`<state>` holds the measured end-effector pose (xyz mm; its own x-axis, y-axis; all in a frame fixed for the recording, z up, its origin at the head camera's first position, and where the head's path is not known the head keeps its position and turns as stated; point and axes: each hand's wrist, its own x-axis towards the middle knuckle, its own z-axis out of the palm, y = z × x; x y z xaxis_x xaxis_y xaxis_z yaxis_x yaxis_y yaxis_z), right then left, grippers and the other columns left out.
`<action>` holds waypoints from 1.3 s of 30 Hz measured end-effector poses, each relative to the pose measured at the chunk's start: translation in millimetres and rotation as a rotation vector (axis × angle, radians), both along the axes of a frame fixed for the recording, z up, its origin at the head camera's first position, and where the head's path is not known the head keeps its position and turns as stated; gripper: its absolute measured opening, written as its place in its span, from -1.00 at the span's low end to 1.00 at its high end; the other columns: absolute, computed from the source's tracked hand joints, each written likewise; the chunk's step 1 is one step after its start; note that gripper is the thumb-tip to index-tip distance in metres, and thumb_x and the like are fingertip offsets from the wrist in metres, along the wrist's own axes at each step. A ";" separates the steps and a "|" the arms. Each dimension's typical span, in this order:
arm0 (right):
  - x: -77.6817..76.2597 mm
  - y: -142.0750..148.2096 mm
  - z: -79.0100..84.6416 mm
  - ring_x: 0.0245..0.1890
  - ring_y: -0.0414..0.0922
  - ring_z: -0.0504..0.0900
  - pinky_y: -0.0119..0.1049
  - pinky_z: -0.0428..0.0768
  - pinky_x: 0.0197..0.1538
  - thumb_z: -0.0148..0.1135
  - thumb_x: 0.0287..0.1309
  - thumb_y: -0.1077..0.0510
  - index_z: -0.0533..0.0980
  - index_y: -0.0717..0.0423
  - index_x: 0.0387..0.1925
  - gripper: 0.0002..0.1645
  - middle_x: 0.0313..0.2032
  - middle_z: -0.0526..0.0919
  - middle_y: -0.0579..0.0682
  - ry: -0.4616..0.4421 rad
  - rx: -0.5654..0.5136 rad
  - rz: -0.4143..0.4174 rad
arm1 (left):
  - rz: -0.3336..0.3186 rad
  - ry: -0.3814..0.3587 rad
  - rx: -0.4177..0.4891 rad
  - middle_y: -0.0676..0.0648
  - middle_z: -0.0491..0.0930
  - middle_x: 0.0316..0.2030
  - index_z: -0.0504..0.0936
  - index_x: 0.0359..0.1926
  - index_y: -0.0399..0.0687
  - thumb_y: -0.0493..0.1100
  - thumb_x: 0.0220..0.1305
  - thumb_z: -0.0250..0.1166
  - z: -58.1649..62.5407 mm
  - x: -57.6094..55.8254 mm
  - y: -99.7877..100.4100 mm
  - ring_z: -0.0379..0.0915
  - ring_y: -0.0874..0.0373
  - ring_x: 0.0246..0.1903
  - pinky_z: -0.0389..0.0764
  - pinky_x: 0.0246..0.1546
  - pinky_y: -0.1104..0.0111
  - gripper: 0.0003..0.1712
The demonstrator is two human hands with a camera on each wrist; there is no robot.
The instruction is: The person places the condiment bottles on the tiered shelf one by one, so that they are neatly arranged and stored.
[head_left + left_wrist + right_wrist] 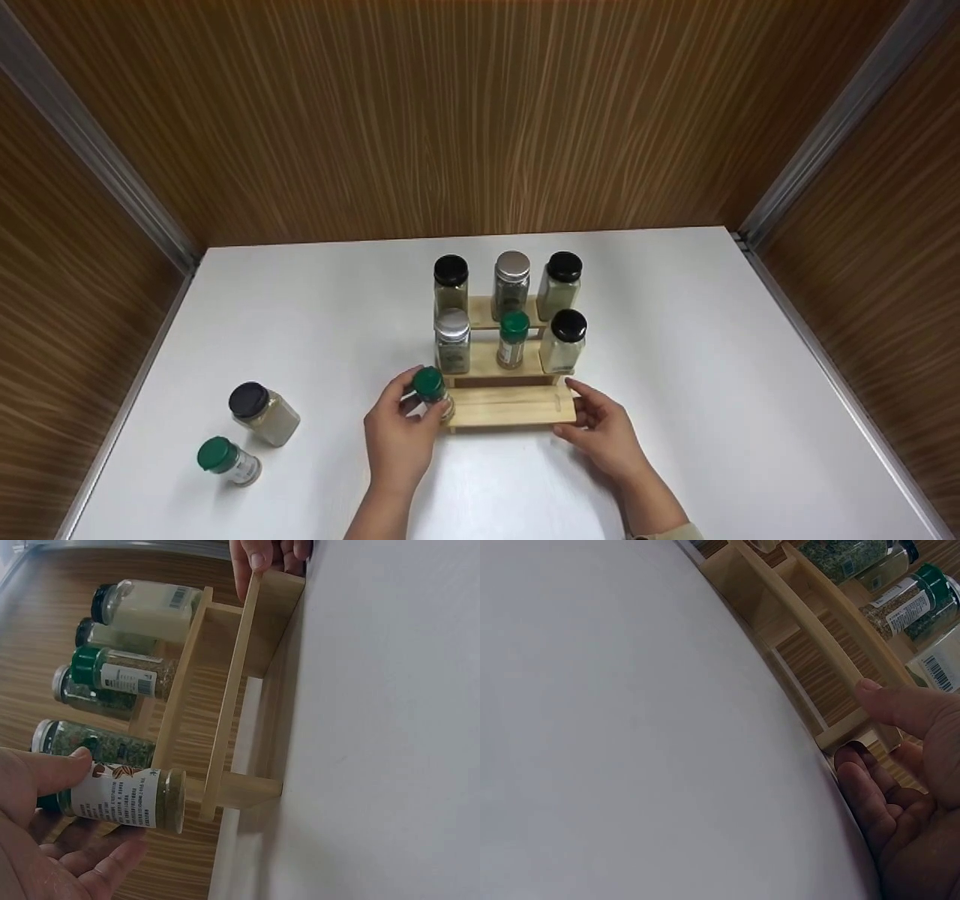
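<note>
My left hand [399, 442] pinches a green-capped spice jar [430, 384] between thumb and fingers, at the left end of the wooden rack's lowest step. In the left wrist view a small gap shows between the jar's base [174, 801] and that step. The stepped spice rack [510, 405] stands on the white table. Its right end is gripped by my right hand [606, 429], thumb on the lowest step's edge and fingers around the end. A green-capped jar [512, 341] stands mid-rack between a silver-capped jar [453, 345] and a black-capped jar [564, 343].
On the top step stand two black-capped jars, one left [451, 281] and one right [561, 283], with a silver-capped jar [511, 281] between. At the table's left are a black-capped jar [274, 420] and a green-capped jar [241, 466]. Wood-grain panels [480, 120] enclose the table.
</note>
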<state>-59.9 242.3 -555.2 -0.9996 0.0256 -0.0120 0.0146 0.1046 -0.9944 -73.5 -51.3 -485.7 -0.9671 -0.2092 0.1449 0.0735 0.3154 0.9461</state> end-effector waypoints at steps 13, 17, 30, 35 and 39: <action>-0.5 -0.2 -1.3 -0.22 -0.11 0.73 -0.40 0.70 -0.14 0.50 0.00 0.57 0.31 0.54 0.43 -0.06 -0.07 0.69 0.35 0.013 0.005 0.006 | -0.039 0.019 -0.016 -0.16 0.75 0.02 0.71 0.13 -0.11 -0.39 0.06 0.64 -4.2 -3.9 8.8 0.74 -0.18 -0.03 0.73 -0.06 -0.09 -0.43; -0.5 0.1 -1.4 -0.23 -0.11 0.72 -0.40 0.70 -0.16 0.49 0.00 0.57 0.31 0.54 0.43 -0.06 -0.07 0.69 0.35 0.013 0.006 0.005 | -0.046 0.024 -0.045 -0.17 0.74 0.06 0.71 0.14 -0.13 -0.38 0.06 0.65 -6.4 -4.7 11.0 0.74 -0.18 -0.02 0.74 -0.07 -0.08 -0.41; 0.0 0.9 -2.5 -0.24 -0.11 0.72 -0.41 0.70 -0.17 0.48 -0.02 0.59 0.31 0.56 0.43 -0.06 -0.09 0.69 0.35 0.022 -0.003 0.006 | -0.035 -0.022 -0.045 -0.13 0.73 0.12 0.65 0.23 -0.13 -0.20 0.02 0.73 -6.6 -1.8 5.8 0.64 -0.14 0.15 0.68 0.00 -0.15 -0.27; 0.1 0.3 -1.9 -0.23 -0.11 0.72 -0.41 0.69 -0.16 0.49 0.00 0.57 0.32 0.53 0.43 -0.06 -0.08 0.68 0.31 0.007 0.000 0.001 | 0.003 -0.038 0.034 -0.12 0.66 0.21 0.60 0.28 -0.17 -0.08 0.22 0.62 -0.5 3.6 -9.4 0.61 -0.09 0.19 0.67 0.09 -0.08 -0.33; -0.2 0.4 -2.4 -0.24 -0.12 0.72 -0.42 0.69 -0.16 0.49 -0.01 0.58 0.33 0.53 0.43 -0.06 -0.09 0.69 0.32 0.002 0.001 -0.007 | 0.071 0.020 0.068 -0.12 0.61 0.26 0.55 0.32 -0.19 -0.09 0.46 0.43 5.8 8.4 -24.4 0.61 -0.05 0.17 0.71 0.05 0.17 -0.47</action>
